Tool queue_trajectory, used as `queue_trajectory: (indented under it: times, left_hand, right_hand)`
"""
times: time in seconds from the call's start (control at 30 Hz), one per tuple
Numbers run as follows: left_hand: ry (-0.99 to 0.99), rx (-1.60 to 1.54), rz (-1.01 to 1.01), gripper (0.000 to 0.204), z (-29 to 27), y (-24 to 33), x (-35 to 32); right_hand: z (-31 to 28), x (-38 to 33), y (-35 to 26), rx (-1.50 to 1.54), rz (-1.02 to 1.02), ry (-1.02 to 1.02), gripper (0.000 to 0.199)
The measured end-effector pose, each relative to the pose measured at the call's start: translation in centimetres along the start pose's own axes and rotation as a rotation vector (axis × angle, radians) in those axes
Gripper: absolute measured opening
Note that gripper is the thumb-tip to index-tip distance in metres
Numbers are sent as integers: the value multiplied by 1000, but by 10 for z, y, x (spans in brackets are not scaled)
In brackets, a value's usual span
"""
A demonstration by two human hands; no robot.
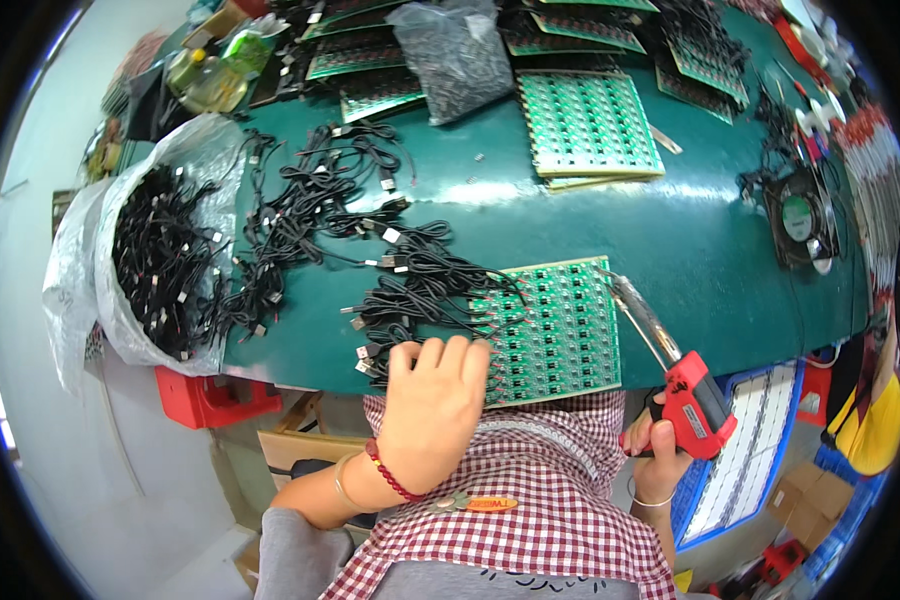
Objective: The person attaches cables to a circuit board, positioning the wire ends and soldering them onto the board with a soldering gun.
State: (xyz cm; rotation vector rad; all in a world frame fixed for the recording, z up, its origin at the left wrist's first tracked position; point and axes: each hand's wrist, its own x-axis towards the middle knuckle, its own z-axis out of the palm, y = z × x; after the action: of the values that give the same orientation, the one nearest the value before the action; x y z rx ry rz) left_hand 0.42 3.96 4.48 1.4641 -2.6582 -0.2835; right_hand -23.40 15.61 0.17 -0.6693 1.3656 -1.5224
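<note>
My left hand (pixel 435 400) is closed at the near left edge of a green circuit board (pixel 560 330); its fingertips are hidden, so what it grips does not show. Just beyond the knuckles, a bunch of black USB cables (pixel 425 280) overlaps the board's left side, their thin wire ends lying on it. My right hand (pixel 658 450) is wrapped round the handle of a red and black soldering iron (pixel 695 405). The iron slants up and left, with its tip near the board's upper right corner; whether it touches cannot be told.
More cables (pixel 310 195) lie loose beside a plastic bag (pixel 165 260) full of them at the left. A stack of boards (pixel 590 125), a grey bag (pixel 455 55) and further piled boards stand at the back. A small black fan (pixel 798 220) is on the right.
</note>
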Motion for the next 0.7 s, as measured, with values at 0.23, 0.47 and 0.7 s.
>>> queue_trajectory:
  times: [0.23,0.47,0.7]
  left_hand:
    - [-146,168,-25,20,2,5,1]
    - [-144,42,50,16,-2,10,1]
    - [-182,37,108,25,0,11,-7]
  right_hand:
    - [6,5,-4,-37,-112,7,32]
    - [12,7,-7,-1,-117,23,31]
    - [13,11,-10,15,-158,26,32]
